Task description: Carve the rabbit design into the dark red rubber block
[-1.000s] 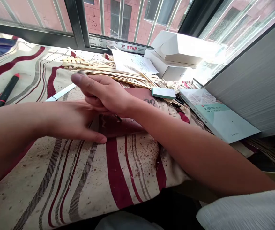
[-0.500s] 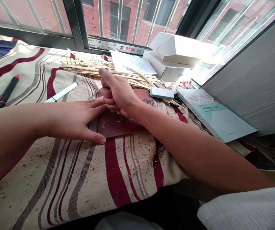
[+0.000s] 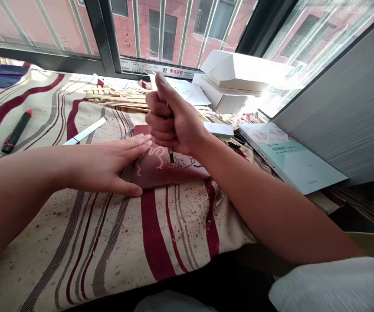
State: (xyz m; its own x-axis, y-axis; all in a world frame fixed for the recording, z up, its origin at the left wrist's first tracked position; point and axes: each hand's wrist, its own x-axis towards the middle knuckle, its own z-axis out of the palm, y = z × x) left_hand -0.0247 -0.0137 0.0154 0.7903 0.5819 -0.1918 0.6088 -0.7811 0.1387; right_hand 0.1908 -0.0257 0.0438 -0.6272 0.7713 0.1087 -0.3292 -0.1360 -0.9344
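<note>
A reddish-brown board [image 3: 161,173] lies on the striped cloth, with pale carved lines and dark drawn outlines on its face. My left hand [image 3: 118,162] rests flat across the board's left side, thumb spread along the near corner and fingers stretched out. Above the board, my right hand [image 3: 174,117] is wrapped in a fist, thumb up, around an upright carving tool [image 3: 171,156]. Only the tool's short dark lower end shows beneath the fist; its handle is hidden. The tip is at the outlined drawing, though I cannot tell whether it cuts in.
Thin wooden sticks [image 3: 122,99], a paper sheet [image 3: 187,91] and a white box [image 3: 232,93] lie by the window. A green-and-white block [image 3: 219,128] and a book [image 3: 294,156] are at right. A white pen [image 3: 86,131] and black marker [image 3: 17,131] lie left. Crumbs dot the cloth.
My right fist has lifted and shifted right, away from my left fingertips, baring the carved lines and the tool's lower end. My left hand stays on the board.
</note>
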